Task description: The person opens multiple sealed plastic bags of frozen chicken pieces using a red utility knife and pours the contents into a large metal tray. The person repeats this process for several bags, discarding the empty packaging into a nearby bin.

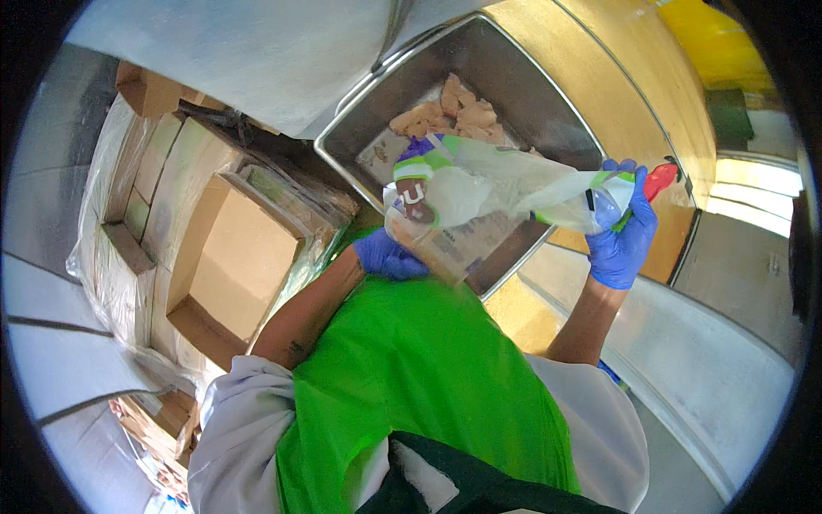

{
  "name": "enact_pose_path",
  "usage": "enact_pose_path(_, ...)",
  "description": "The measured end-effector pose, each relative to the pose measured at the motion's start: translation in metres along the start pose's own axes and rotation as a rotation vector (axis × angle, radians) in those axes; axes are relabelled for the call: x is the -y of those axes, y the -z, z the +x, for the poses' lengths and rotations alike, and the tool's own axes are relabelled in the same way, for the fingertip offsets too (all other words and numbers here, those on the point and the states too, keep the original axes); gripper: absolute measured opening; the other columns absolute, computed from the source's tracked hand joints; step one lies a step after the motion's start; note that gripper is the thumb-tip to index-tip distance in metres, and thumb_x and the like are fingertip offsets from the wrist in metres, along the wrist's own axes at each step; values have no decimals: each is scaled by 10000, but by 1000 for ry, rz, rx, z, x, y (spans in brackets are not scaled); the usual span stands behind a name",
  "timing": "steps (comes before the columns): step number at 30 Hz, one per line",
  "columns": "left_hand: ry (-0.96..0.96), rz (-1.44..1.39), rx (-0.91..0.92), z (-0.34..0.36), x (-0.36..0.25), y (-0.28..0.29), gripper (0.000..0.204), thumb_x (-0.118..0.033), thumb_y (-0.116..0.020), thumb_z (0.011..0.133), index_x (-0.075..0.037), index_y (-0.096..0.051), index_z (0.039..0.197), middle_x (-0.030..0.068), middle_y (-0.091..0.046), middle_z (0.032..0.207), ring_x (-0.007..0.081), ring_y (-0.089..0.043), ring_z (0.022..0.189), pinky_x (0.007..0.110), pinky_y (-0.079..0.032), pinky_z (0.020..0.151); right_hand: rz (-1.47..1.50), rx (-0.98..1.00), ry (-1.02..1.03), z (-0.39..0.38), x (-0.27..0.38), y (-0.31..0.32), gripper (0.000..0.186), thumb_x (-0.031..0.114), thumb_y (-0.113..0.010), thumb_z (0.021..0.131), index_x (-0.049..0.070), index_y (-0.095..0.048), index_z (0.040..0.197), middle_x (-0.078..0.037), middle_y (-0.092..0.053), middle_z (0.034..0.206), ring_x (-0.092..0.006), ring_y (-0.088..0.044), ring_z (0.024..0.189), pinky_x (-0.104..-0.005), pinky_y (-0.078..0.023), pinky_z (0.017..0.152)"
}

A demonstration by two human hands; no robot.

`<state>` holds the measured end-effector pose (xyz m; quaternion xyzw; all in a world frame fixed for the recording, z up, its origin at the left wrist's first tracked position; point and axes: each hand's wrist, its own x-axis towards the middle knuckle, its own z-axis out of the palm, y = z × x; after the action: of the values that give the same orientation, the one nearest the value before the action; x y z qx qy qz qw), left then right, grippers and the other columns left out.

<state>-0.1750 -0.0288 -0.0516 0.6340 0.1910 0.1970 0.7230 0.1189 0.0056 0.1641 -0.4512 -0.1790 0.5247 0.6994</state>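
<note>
A printed clear plastic bag is stretched between my two blue-gloved hands over a deep steel tub. My left hand is closed at the bag's lower left part, its fingertips partly hidden. My right hand grips the bag's other end, along with a red-handled tool, perhaps a cutter. Pale, raw-looking meat pieces lie in the tub, partly behind the bag.
An open cardboard box rests at left beside stacked, film-wrapped boxes. The tub sits by a yellow surface with a dark rim. A metal surface is at top left, another at lower right.
</note>
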Motion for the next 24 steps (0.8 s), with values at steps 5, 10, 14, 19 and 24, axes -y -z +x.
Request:
enact_pose_path(5,-83,307,-57,-20,-2,-11,494,-212,-623,847,-55,-458,1285,116,-493,1292,242,-446,1216,395,-318,1067,-234,166,-251,-12,-32,-10,296,294,-513,917,38,-555,1061,-98,-577,982,-212,-580,921,-390,-490,836)
enact_pose_path(10,-90,301,-285,1,-23,-16,500,-226,-632,846,-29,-447,1266,122,-500,1246,237,-465,1173,385,-326,1049,-306,183,-804,-77,-96,-26,252,260,-559,895,52,-568,1036,-77,-571,991,-206,-569,931,-356,-475,813)
enact_pose_path(14,83,-426,-218,0,45,-28,630,-190,-661,821,-67,-364,1363,99,-429,1361,207,-422,1234,363,-296,1076,-965,877,-24,-107,-119,-5,210,182,-608,879,46,-558,1031,-41,-568,962,-151,-583,908,-316,-495,793)
enact_pose_path(19,-40,206,-302,14,-1,-36,636,-214,-664,822,-104,-363,1370,100,-423,1364,222,-421,1235,370,-314,1069,-397,434,-640,-81,-91,-54,165,198,-560,919,53,-551,995,-55,-570,939,-148,-580,877,-292,-498,768)
enact_pose_path(24,-217,-269,-249,33,-31,-35,571,-349,-570,880,-86,-379,1350,126,-446,1336,249,-450,1218,389,-348,1045,-317,440,-517,-84,-130,-29,204,218,-552,925,55,-553,1049,-72,-583,964,-170,-595,876,-287,-520,744)
